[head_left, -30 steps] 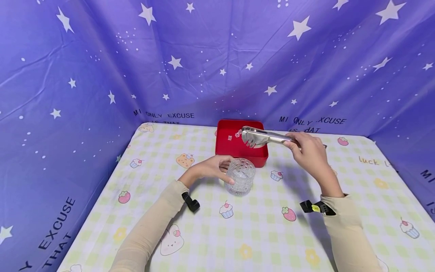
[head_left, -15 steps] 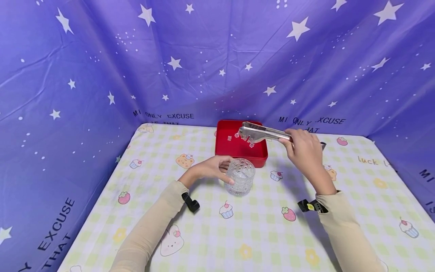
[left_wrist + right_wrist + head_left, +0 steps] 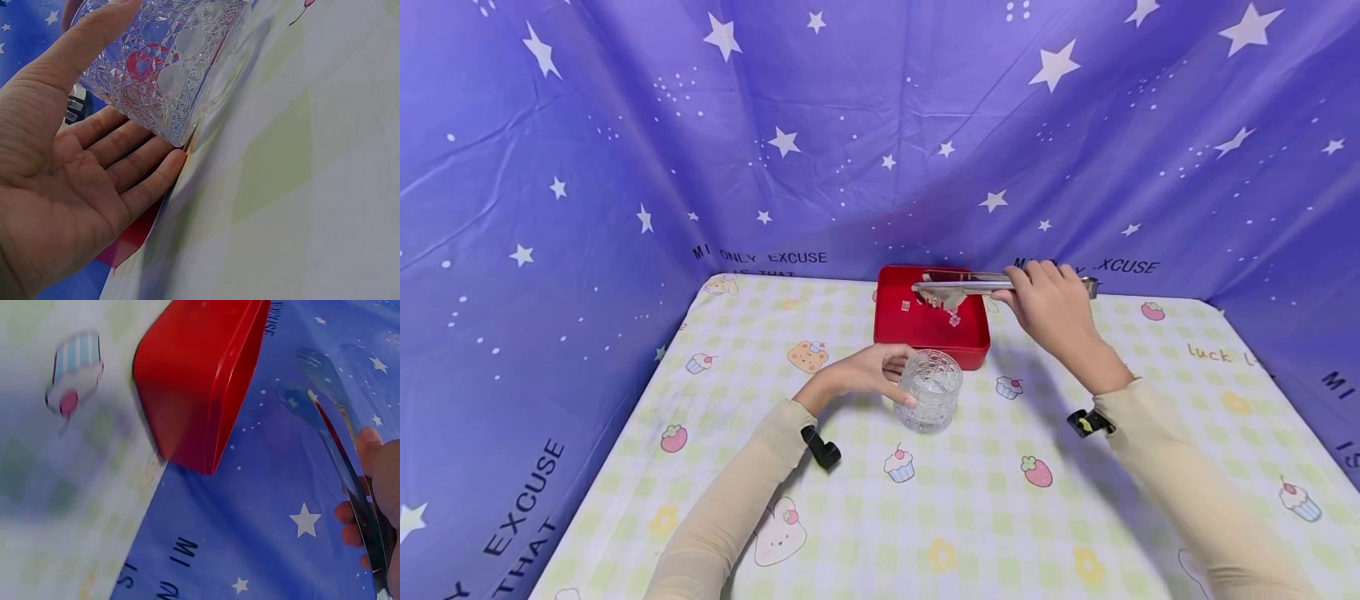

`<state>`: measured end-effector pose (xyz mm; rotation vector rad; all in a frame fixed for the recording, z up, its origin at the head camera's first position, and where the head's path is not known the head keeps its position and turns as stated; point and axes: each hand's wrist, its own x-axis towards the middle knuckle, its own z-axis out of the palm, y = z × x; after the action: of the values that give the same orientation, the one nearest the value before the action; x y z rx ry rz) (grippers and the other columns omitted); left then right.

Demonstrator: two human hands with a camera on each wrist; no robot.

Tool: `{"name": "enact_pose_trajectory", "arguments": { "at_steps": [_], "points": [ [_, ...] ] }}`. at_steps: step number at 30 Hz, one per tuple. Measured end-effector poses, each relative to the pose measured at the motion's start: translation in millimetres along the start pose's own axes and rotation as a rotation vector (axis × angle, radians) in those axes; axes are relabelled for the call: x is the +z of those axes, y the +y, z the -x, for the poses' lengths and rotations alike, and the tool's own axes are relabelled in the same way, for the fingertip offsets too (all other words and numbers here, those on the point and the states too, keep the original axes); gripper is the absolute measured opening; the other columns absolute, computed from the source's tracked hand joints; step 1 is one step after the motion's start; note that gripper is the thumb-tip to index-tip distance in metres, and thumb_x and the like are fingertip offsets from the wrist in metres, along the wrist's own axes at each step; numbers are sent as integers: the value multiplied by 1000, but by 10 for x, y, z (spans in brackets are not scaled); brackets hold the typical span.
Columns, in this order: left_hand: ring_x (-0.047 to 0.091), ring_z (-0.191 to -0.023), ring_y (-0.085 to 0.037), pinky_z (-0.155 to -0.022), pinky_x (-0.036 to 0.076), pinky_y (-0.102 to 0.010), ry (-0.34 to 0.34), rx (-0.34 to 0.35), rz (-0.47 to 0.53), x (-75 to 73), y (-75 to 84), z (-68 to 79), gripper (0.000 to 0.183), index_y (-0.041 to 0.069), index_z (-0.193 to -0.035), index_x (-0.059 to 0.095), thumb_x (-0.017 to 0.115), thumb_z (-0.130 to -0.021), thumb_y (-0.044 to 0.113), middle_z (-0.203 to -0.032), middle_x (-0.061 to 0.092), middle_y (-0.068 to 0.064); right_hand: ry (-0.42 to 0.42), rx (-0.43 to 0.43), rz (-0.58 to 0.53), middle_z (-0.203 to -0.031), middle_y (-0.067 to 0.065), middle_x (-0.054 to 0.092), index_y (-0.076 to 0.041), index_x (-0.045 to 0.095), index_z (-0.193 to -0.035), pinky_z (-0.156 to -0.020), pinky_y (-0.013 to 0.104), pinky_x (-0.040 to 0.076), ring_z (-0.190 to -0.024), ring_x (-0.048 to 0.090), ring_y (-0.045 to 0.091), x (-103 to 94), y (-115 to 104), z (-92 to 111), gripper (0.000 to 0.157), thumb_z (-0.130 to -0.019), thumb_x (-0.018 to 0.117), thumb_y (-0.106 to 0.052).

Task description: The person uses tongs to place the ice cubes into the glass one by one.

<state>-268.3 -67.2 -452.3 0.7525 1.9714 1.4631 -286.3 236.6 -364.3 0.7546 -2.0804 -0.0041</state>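
1. One surface [image 3: 850, 517], draped in a green-and-white checked cloth [image 3: 1003, 517] with small printed pictures, bears the red box [image 3: 972, 358] near its far edge.
2. A purple-blue curtain [image 3: 850, 92] with white stars and black lettering hangs behind the box and on both sides of it.
3. In front of the box stands a clear patterned glass [image 3: 930, 400]; the left hand [image 3: 868, 369] grasps it.
4. Right of the box, the right hand [image 3: 1051, 308] grips metal tongs [image 3: 977, 285], their tips apart above the box.
5. Small clear pieces [image 3: 954, 318] lie inside the box.
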Motion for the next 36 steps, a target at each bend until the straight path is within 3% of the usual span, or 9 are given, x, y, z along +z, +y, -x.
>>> {"name": "enact_pose_trajectory", "arguments": {
  "at_steps": [6, 10, 28, 36],
  "points": [
    [59, -128, -24, -110, 51, -32, 3, 4, -1, -4, 3, 5, 62, 6, -136, 58, 85, -80, 5, -133, 65, -12, -90, -104, -18, -80, 20, 65, 3, 69, -101, -63, 47, 48, -72, 61, 39, 55, 107, -146, 40, -91, 68, -35],
    [59, -128, -24, -109, 52, -32, 4, 1, 5, -1, -4, 3, 63, 6, -137, 58, 85, -80, 4, -133, 65, -13, -175, -126, -42, -81, 20, 67, 4, 71, -102, -64, 46, 48, -73, 61, 38, 94, 172, -218, 38, -89, 74, -32],
    [60, -126, -22, -109, 51, -31, 6, 1, 6, 8, -2, 5, 59, 5, -135, 59, 84, -81, 4, -130, 66, -12, -480, -41, -77, -82, 15, 66, -1, 73, -103, -70, 44, 43, -79, 62, 36, 288, 205, -462, 38, -89, 78, -36],
    [57, -131, -24, -111, 50, -31, 7, -10, 5, 4, 1, 8, 64, 6, -138, 56, 84, -80, 4, -134, 64, -12, -540, -19, -51, -83, 16, 65, -1, 71, -98, -74, 45, 43, -82, 61, 38, 394, 118, -528, 34, -92, 76, -34]
  ]
}}
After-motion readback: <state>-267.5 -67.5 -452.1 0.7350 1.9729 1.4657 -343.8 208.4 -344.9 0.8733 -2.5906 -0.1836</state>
